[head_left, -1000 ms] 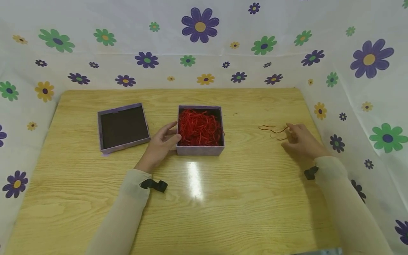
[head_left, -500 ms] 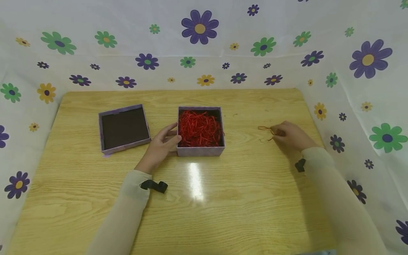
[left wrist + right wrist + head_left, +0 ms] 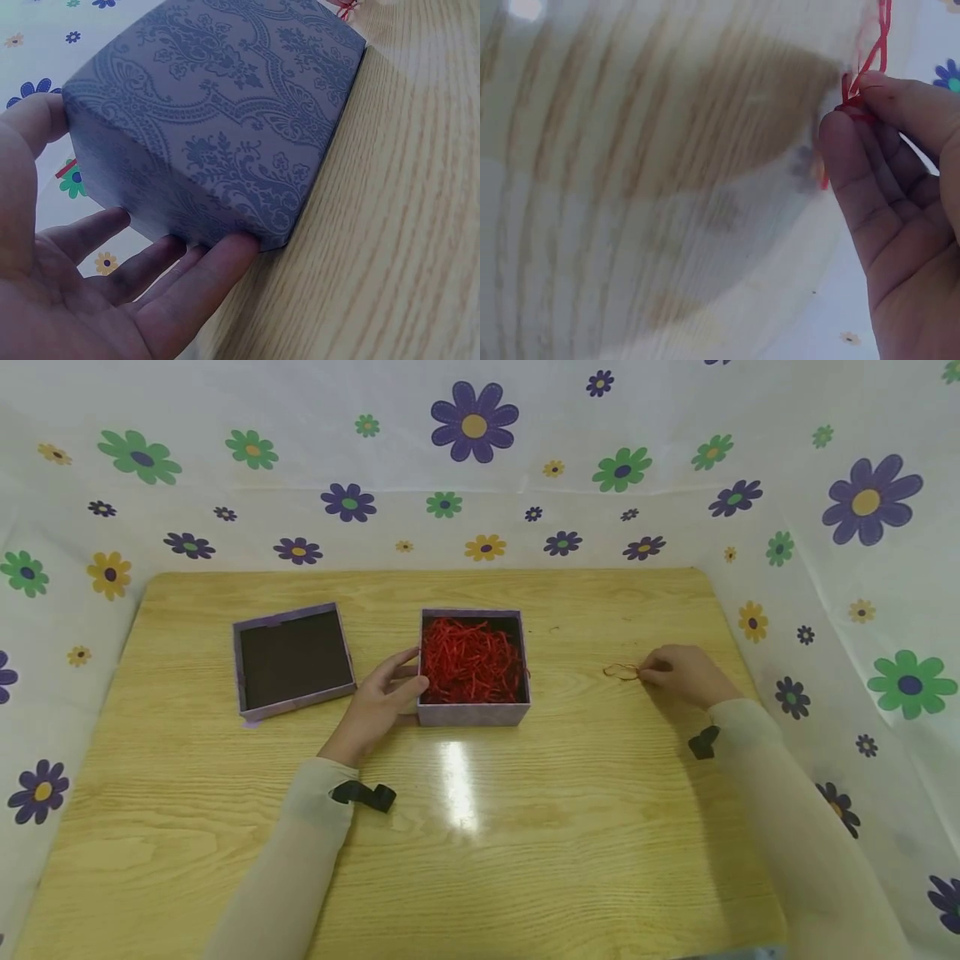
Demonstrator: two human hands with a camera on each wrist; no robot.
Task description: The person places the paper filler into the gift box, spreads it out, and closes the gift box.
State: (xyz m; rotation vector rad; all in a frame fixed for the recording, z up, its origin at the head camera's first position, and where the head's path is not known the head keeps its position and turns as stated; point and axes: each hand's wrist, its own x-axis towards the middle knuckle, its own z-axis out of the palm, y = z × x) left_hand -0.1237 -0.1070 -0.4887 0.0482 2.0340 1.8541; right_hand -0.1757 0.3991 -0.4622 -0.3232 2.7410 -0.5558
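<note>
Pinching grip from the right hand point(image 3: 684, 675): thumb and fingertip are clenched on thin, red, looping strands point(image 3: 871, 58) over the right side of the pale wood-grained desk point(image 3: 570, 827), loose ends poking out leftward. And in the middle, the left hand point(image 3: 378, 697), fingers spread, rests against the left side of a square, purple-patterned box point(image 3: 472, 716), thumb at its rim. Tangled red shreds point(image 3: 472, 662) heap up inside! Farther left lies an upturned, purple-rimmed, dark-lined lid point(image 3: 296, 662). Behind it all, flower-printed white sheeting point(image 3: 405, 452).
</note>
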